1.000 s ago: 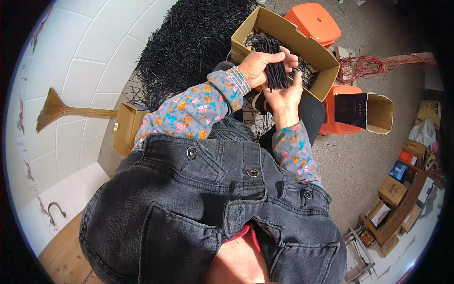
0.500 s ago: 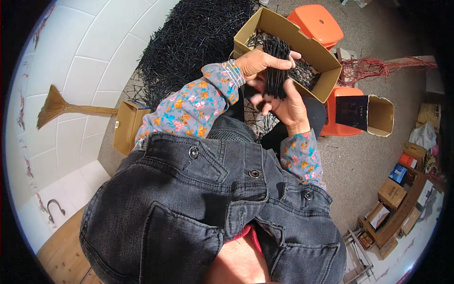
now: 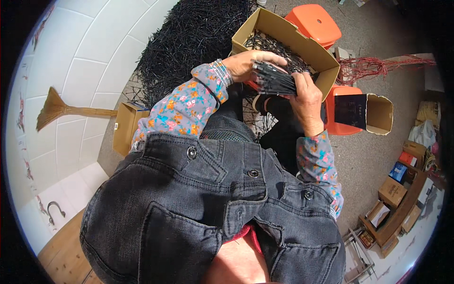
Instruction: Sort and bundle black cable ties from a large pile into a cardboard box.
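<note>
A bundle of thin black strips (image 3: 275, 80) lies crosswise between my two hands, its ends fanned toward the left. My right hand (image 3: 306, 93) is closed around the bundle's right end. My left hand (image 3: 243, 65) curves about its left part, with the thumb stretched along the far side and the other fingers partly hidden beneath. Just beyond the hands is an open cardboard box (image 3: 321, 59), holding many loose black strips (image 3: 279, 47).
A big heap of black strips (image 3: 189, 42) covers the floor at far left. Orange stools (image 3: 314, 23) stand behind and right of the box; one carries a dark open carton (image 3: 351, 111). Red strands (image 3: 366, 68) lie at right. A broom (image 3: 59, 110) and another box (image 3: 124, 128) are at left.
The bundle has turned from upright to nearly level. My right hand has moved right and up and now grasps its right end, while my left hand has shifted slightly left.
</note>
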Demonstrator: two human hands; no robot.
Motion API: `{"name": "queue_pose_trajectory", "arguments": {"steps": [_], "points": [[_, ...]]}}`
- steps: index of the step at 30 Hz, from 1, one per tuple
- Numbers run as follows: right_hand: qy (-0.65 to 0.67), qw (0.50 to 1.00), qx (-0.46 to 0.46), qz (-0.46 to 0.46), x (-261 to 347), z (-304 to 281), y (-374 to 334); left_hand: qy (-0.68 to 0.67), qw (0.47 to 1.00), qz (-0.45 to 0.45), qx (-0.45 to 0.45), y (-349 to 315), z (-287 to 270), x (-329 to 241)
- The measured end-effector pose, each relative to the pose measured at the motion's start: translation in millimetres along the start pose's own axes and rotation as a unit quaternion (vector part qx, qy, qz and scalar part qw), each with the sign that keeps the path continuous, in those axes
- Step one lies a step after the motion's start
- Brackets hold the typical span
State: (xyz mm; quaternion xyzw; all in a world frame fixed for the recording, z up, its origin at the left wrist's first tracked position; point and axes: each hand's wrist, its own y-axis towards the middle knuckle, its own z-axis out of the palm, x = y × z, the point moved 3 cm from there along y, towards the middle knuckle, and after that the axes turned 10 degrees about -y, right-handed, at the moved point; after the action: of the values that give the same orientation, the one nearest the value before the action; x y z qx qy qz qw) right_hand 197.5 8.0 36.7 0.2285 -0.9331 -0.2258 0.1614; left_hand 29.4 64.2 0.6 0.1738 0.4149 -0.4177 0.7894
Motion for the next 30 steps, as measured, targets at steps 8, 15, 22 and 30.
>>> {"name": "queue_pose_trajectory", "arguments": {"steps": [8,15,22,30], "points": [[-0.069,0.994,-0.010,-0.079,-6,-12,13,-0.320,0.909,-0.240,0.113,-10,44,2],[-0.050,0.995,-0.004,-0.091,-13,-9,7,-0.235,0.926,-0.270,0.121,-10,37,16],[0.034,0.996,-0.028,0.077,-50,-19,-1,-0.207,0.940,-0.253,0.092,-16,41,6],[0.342,0.925,0.061,0.155,-49,-55,-6,-0.195,0.948,-0.232,0.094,-23,45,-4]]}}
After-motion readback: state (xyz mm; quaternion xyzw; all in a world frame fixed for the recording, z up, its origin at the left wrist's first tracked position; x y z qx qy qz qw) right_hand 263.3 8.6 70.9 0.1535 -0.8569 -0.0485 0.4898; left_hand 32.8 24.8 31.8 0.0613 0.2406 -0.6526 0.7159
